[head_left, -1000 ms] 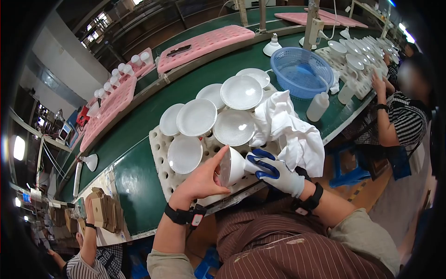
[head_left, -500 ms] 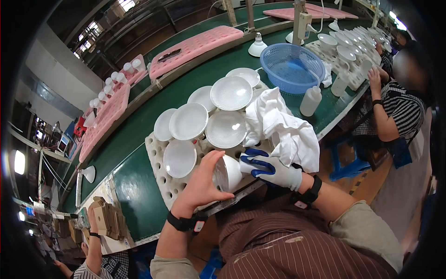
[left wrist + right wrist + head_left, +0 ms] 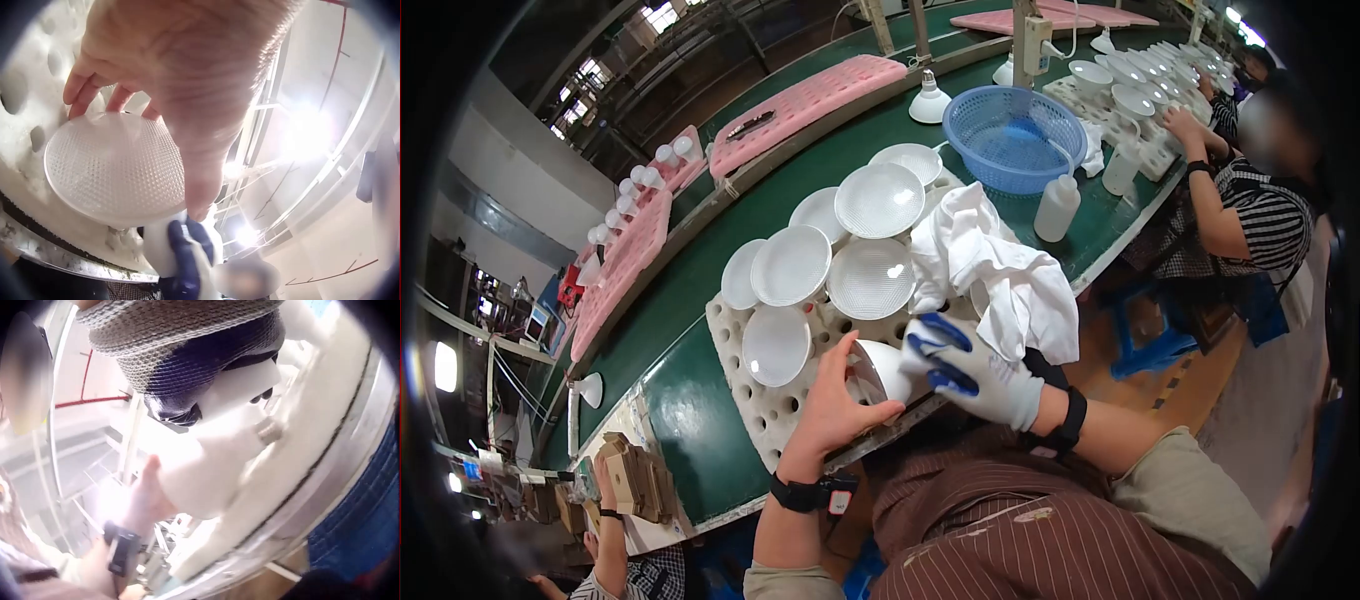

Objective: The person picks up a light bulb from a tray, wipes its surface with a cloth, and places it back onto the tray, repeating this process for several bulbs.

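Two hands on one lamp (image 3: 885, 375) here, and it's sitting right between both sets of fingers. The left hand (image 3: 832, 402) is bare, thumb on one side of the rim and fingers on the other, so it's clamped on the lamp with the bumpy glass face turned in toward the palm. The right hand (image 3: 988, 376) wears a pale glove with blue on the fingers, and those fingers are curled tight around a white rag (image 3: 240, 384), which is up against the back of the lamp. Just past the left fingertips there's a holey foam tray (image 3: 778, 425) with seven other lamps (image 3: 791, 265) showing their round faces, the closest one near the left fingers. Beyond the right fingers a big crumpled white cloth (image 3: 1000, 265) covers part of the tray, and farther out past that are a squeeze bottle (image 3: 1057, 208) and a blue basket (image 3: 1000, 178). All of that's on a green table (image 3: 685, 425), which also runs off to the left of the bare fingers.
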The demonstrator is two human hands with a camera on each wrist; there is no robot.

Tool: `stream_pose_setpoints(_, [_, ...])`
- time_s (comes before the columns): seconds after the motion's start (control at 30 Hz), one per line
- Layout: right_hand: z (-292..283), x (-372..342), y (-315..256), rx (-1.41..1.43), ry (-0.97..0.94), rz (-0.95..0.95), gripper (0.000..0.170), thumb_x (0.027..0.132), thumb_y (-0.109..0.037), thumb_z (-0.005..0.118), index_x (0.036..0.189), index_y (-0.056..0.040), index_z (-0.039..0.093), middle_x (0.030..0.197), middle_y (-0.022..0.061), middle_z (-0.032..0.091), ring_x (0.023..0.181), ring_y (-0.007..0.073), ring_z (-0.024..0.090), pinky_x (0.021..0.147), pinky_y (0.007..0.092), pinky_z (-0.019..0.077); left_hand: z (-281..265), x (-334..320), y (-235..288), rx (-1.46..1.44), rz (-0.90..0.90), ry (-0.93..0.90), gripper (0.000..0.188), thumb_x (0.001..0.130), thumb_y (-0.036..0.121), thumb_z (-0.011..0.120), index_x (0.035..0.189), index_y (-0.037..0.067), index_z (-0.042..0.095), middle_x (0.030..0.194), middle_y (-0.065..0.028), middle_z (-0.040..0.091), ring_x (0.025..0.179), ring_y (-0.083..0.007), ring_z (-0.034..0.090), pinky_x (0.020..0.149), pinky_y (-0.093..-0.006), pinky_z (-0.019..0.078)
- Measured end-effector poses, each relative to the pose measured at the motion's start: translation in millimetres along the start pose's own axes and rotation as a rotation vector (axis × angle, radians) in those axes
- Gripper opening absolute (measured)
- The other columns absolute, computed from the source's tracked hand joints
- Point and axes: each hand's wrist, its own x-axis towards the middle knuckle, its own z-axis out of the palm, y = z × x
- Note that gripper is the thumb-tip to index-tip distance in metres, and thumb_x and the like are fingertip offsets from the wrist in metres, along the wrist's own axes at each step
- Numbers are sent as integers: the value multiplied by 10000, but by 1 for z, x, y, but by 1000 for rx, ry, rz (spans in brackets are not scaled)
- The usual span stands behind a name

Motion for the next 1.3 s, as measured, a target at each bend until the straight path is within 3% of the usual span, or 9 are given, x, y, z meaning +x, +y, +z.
stream_pose_setpoints(0.2, [7, 2, -9, -169, -59, -123, 533, 841, -223, 651, 1357, -173, 528, 1432, 209, 408, 1236, 392, 459, 1007, 454, 395, -1, -4, 0, -5, 109, -33, 1174, 563, 278, 902, 1503, 68, 232, 1398, -206, 401, 1256, -340, 458, 1063, -413, 389])
stream_pose_setpoints(0.3, [10, -2, 19, -58, -120, 78, 481, 861, -215, 631, 1330, -154, 543, 1429, 217, 413, 1243, 427, 446, 995, 442, 419, 1, -3, -5, 231, 288, 49, 1209, 528, 288, 917, 1496, 61, 229, 1451, -210, 363, 1331, -365, 397, 1100, -426, 350])
stream_pose_setpoints(0.4, [-7, 3, 1, -37, -194, 191, 482, 857, -228, 638, 1324, -150, 547, 1431, 213, 410, 1226, 418, 466, 1001, 450, 410, 3, 1, -13, 48, 219, 26, 1200, 532, 288, 918, 1496, 78, 236, 1445, -206, 370, 1324, -354, 406, 1097, -425, 353])
stream_pose_setpoints(0.5, [-9, 8, -33, -136, -110, -148, 534, 837, -261, 658, 1347, -170, 530, 1436, 199, 417, 1204, 388, 495, 999, 472, 392, 11, -3, -10, -30, 94, 38, 1189, 544, 282, 915, 1497, 81, 232, 1442, -205, 375, 1321, -346, 411, 1101, -425, 350])
stream_pose_setpoints(0.8, [8, -6, 27, -18, -113, 134, 521, 841, -226, 673, 1333, -123, 534, 1400, 224, 432, 1281, 431, 417, 1028, 454, 401, 9, 1, -15, 57, 262, 64, 1231, 523, 290, 926, 1494, 45, 210, 1470, -205, 330, 1340, -350, 382, 1111, -418, 341])
stream_pose_setpoints(1.0, [5, 7, -23, -108, -88, -134, 557, 807, -277, 698, 1330, -159, 549, 1420, 206, 427, 1224, 391, 472, 1000, 460, 395, 11, -3, -3, -17, 57, 60, 1242, 506, 274, 929, 1492, 32, 213, 1397, -196, 399, 1268, -352, 441, 1077, -422, 365])
stream_pose_setpoints(1.13, [9, 7, 9, -151, -60, -96, 517, 804, -168, 685, 1302, -112, 561, 1423, 227, 432, 1277, 391, 451, 1037, 473, 366, 9, -1, -11, 115, 166, 89, 1232, 504, 277, 928, 1487, 32, 226, 1396, -194, 404, 1275, -342, 440, 1081, -418, 362])
stream_pose_setpoints(1.2, [1, 1, 18, 35, -178, 187, 511, 809, -147, 677, 1303, -91, 556, 1411, 221, 443, 1295, 396, 426, 1046, 475, 360, 7, 3, -15, 161, 250, 118, 1230, 503, 281, 928, 1485, 33, 230, 1393, -193, 408, 1275, -340, 442, 1081, -417, 362])
stream_pose_setpoints(1.3, [-7, 5, -4, -61, -105, 42, 528, 825, -191, 672, 1330, -118, 537, 1416, 210, 432, 1238, 398, 464, 1025, 475, 377, 6, 4, -17, 63, 247, 54, 1232, 499, 293, 929, 1483, 33, 234, 1375, -187, 424, 1262, -335, 452, 1074, -413, 369])
